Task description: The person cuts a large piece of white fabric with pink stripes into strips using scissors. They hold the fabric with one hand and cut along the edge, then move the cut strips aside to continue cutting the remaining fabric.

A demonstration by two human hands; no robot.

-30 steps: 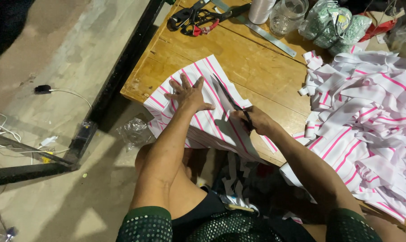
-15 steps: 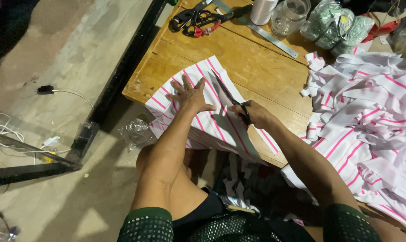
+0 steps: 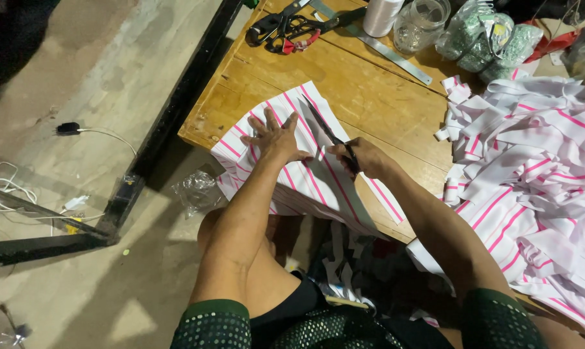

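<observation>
A stack of white cloth with pink stripes (image 3: 305, 168) is lying at the near edge of the wooden table (image 3: 370, 84), hanging a little over it, and the left hand (image 3: 276, 139) is pressing flat on it with fingers spread wide. The right hand (image 3: 360, 157) is gripping the handles of black scissors (image 3: 328, 132), whose blades are lying along the cloth just beside the left hand. A heap of cut striped strips (image 3: 531, 174) is lying to the right, with another pair of scissors (image 3: 286, 29), a metal ruler (image 3: 386, 52), a spool of white thread (image 3: 379, 14) and a glass jar (image 3: 421, 22) sitting at the far edge.
</observation>
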